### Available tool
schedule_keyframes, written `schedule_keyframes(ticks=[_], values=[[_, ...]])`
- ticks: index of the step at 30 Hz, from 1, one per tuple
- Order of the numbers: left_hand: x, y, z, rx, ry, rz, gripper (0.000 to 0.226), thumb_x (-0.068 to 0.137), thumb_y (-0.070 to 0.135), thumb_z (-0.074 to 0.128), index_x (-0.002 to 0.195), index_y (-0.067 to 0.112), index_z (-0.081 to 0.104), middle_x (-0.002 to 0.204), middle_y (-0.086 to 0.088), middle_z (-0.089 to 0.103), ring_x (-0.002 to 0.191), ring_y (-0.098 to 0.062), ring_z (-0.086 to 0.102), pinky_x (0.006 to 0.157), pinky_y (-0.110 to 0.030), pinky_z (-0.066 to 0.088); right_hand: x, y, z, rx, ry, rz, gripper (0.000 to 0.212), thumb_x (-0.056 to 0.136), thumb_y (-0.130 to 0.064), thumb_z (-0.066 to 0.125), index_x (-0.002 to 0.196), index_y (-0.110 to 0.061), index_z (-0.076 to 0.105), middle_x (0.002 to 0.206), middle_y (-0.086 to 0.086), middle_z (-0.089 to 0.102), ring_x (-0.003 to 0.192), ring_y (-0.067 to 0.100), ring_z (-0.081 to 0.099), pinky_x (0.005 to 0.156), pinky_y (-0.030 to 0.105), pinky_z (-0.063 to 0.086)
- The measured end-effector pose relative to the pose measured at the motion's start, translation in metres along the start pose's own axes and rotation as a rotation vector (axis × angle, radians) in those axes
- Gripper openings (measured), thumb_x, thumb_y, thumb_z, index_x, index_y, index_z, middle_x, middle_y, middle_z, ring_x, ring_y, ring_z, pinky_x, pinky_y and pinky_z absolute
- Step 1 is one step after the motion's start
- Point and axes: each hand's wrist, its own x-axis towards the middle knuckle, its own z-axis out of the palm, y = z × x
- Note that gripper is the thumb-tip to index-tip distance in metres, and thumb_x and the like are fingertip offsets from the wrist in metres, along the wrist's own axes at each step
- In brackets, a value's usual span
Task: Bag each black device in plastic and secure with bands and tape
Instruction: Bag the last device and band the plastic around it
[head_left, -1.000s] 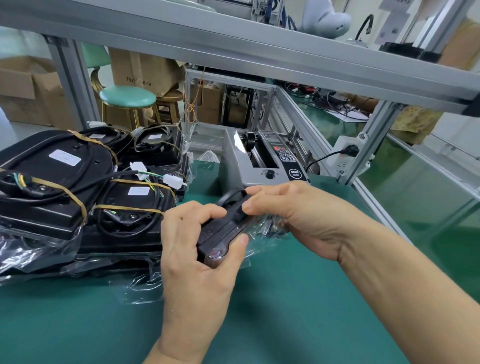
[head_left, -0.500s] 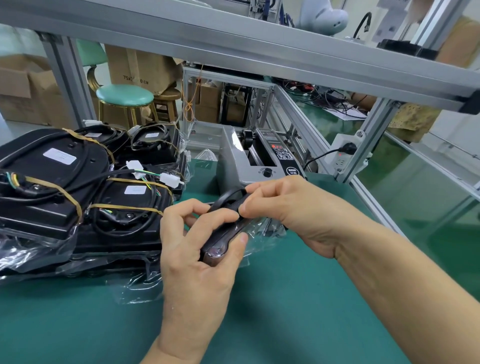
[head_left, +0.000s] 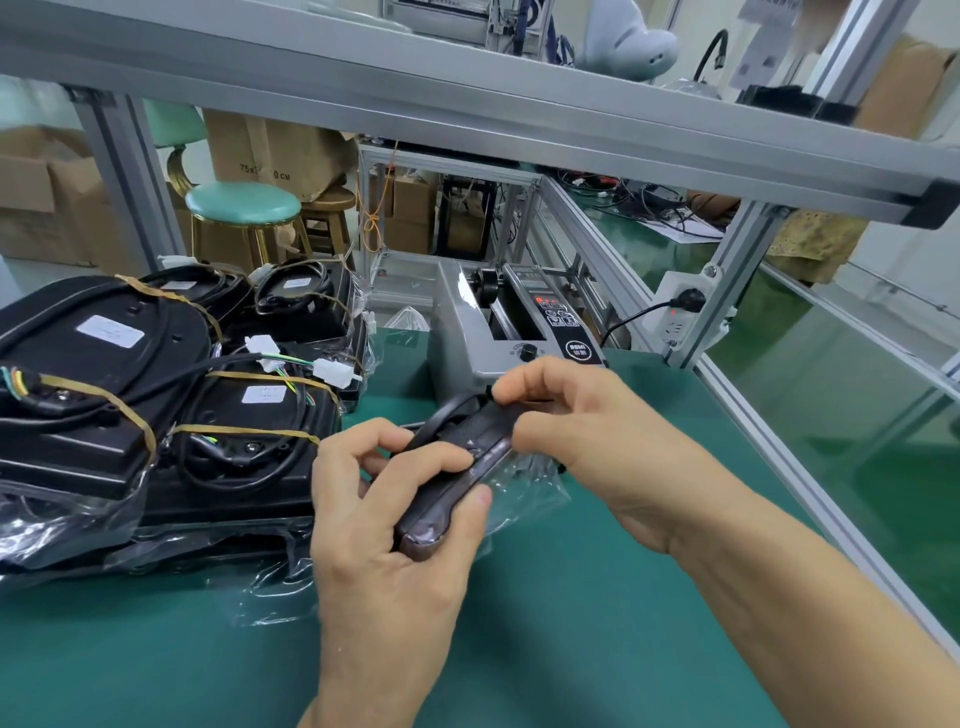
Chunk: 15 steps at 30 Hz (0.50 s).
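Note:
A black device (head_left: 457, 478) is held on edge above the green table, partly inside a clear plastic bag (head_left: 524, 488) that hangs below it. My left hand (head_left: 384, 525) grips its near end, thumb on the right edge and fingers curled over the top. My right hand (head_left: 582, 431) pinches the far end, where a black cable loop (head_left: 441, 415) sticks out. Whether a band is on this device I cannot tell.
Several bagged black devices (head_left: 260, 415) bound with tan rubber bands are stacked at the left. A grey tape dispenser machine (head_left: 514, 332) stands behind my hands. An aluminium frame post (head_left: 711, 306) with a power socket rises at the right. A green stool (head_left: 244, 202) stands beyond.
My left fingers have shifted along the top of the device and my right hand has lifted slightly at the far end. The stack has not moved.

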Motion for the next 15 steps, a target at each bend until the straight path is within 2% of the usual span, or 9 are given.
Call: schedule_keyframes(ticks=[3,5,7,10,12,14,15], values=[[0.002,-0.002,-0.003,0.005,0.016,0.002,0.018,0.073,0.033,0.065,0.091,0.030,0.065,0.106,-0.001,0.045,0.098,-0.003,0.050,0.086,-0.007,0.037,-0.001,0.001,0.008,-0.010,-0.019,-0.027,0.015,0.082,-0.024,0.069,0.095,-0.027,0.063,0.094,-0.011,0.065,0.081,0.003,0.057,0.070,0.019,0.040],[0.001,-0.002,-0.004,0.003,0.015,0.002,0.020,0.072,0.032,0.066,0.092,0.027,0.065,0.106,-0.001,0.046,0.098,-0.005,0.052,0.085,-0.007,0.039,-0.001,0.004,0.013,-0.070,0.019,-0.073,0.023,0.076,-0.034,0.076,0.093,-0.026,0.062,0.087,-0.011,0.064,0.074,0.003,0.056,0.069,0.020,0.041],[0.000,-0.002,-0.005,-0.006,0.017,0.007,0.021,0.073,0.031,0.066,0.093,0.026,0.064,0.106,-0.004,0.047,0.098,-0.008,0.053,0.084,-0.008,0.040,-0.001,0.006,0.018,-0.108,0.051,-0.133,0.021,0.078,-0.028,0.075,0.091,-0.026,0.059,0.087,-0.010,0.062,0.072,0.003,0.054,0.070,0.021,0.042],[0.002,0.002,-0.003,0.012,0.010,-0.012,0.025,0.072,0.032,0.067,0.097,0.032,0.064,0.106,-0.003,0.046,0.097,-0.013,0.052,0.086,-0.012,0.041,0.001,0.014,0.021,-0.068,0.093,-0.210,0.016,0.086,-0.017,0.067,0.093,-0.028,0.059,0.095,-0.011,0.062,0.084,0.006,0.056,0.081,0.023,0.044],[0.010,0.003,-0.004,0.116,-0.067,0.007,0.029,0.070,0.027,0.071,0.097,0.035,0.066,0.103,-0.001,0.045,0.094,-0.019,0.052,0.087,-0.015,0.041,0.003,0.022,0.019,-0.011,0.115,-0.250,0.015,0.089,-0.014,0.064,0.094,-0.028,0.060,0.097,-0.011,0.063,0.087,0.005,0.057,0.083,0.022,0.045],[0.018,0.002,-0.009,0.223,-0.144,0.023,0.031,0.069,0.024,0.071,0.098,0.035,0.069,0.100,0.003,0.045,0.092,-0.017,0.052,0.088,-0.013,0.038,0.005,0.033,0.013,0.112,0.102,-0.228,0.016,0.090,-0.020,0.064,0.103,-0.028,0.060,0.105,-0.013,0.064,0.096,0.002,0.059,0.084,0.017,0.046],[0.022,-0.001,-0.014,0.199,-0.152,-0.004,0.031,0.070,0.023,0.074,0.097,0.036,0.070,0.100,0.005,0.047,0.093,-0.012,0.053,0.088,-0.010,0.038,0.006,0.041,0.008,0.159,0.055,-0.189,0.028,0.087,-0.029,0.068,0.113,-0.031,0.058,0.114,-0.016,0.063,0.105,-0.001,0.057,0.088,0.014,0.045]])
